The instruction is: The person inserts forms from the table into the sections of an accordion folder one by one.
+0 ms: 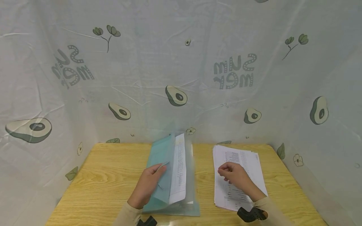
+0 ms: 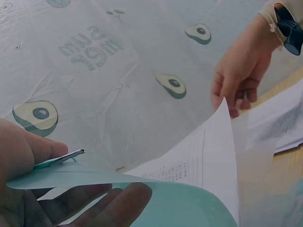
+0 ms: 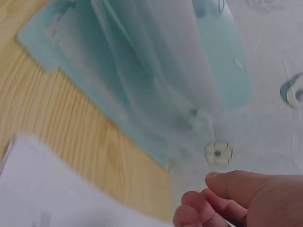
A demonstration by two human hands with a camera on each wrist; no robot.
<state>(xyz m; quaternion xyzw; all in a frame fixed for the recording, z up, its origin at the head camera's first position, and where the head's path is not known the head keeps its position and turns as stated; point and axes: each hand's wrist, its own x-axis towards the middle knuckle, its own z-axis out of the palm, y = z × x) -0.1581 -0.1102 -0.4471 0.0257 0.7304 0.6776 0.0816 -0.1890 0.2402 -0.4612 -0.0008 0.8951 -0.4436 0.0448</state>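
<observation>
A translucent teal folder (image 1: 158,153) stands partly opened on the table, with a printed sheet (image 1: 178,169) and clear leaves inside. My left hand (image 1: 148,180) grips its raised cover, thumb above and fingers beneath in the left wrist view. Close to that thumb is a thin metal piece (image 2: 66,157), like part of a clip. To the right lies a stack of printed papers (image 1: 255,169). Over this stack my right hand (image 1: 236,175) hovers with loosely curled fingers, and the right wrist view shows nothing held between its thumb and fingers (image 3: 196,208).
The light wood table (image 1: 113,172) is enclosed at the back and sides by a pale curtain (image 1: 147,62) printed with avocados. Wood surface separates the folder from the paper stack. Black camera straps (image 1: 250,214) sit on both wrists.
</observation>
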